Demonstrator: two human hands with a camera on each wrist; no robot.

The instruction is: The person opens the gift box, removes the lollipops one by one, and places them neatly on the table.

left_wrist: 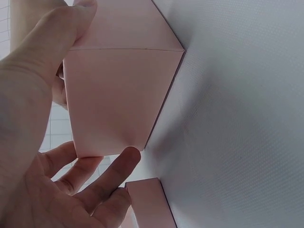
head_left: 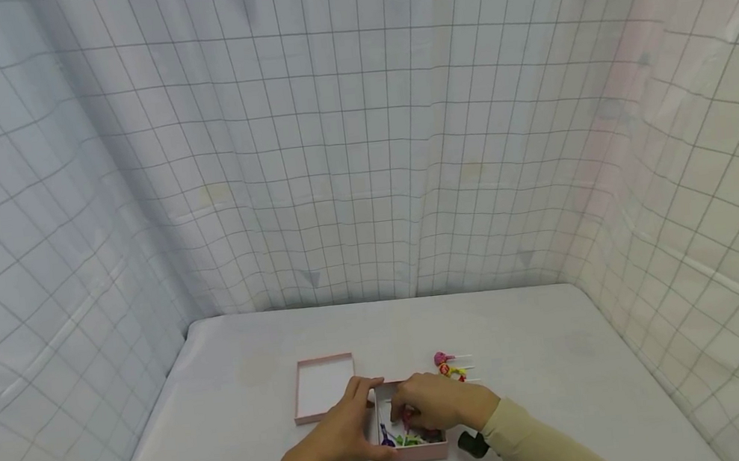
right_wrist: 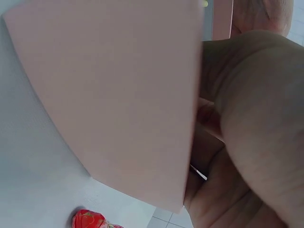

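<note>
A pink box [head_left: 422, 453] with a white inside stands at the table's near middle, several lollipops [head_left: 408, 440] lying in it. My left hand [head_left: 345, 430] holds the box by its left side, thumb at the near corner and fingers towards the far corner; the left wrist view shows this hand against the pink wall [left_wrist: 118, 95]. Reaching into the box from the right, my right hand [head_left: 438, 401] has its fingers curled down around a red-wrapped lollipop [head_left: 408, 414]. In the right wrist view the box wall [right_wrist: 109, 104] hides most of the fingertips.
To the left, slightly farther back, a pink-rimmed lid [head_left: 324, 387] lies with its white inside up. Beyond the box at the right, several lollipops [head_left: 450, 367] lie in a column, sticks pointing right. White gridded curtains [head_left: 365, 186] enclose the table [head_left: 247, 356] at the back and sides.
</note>
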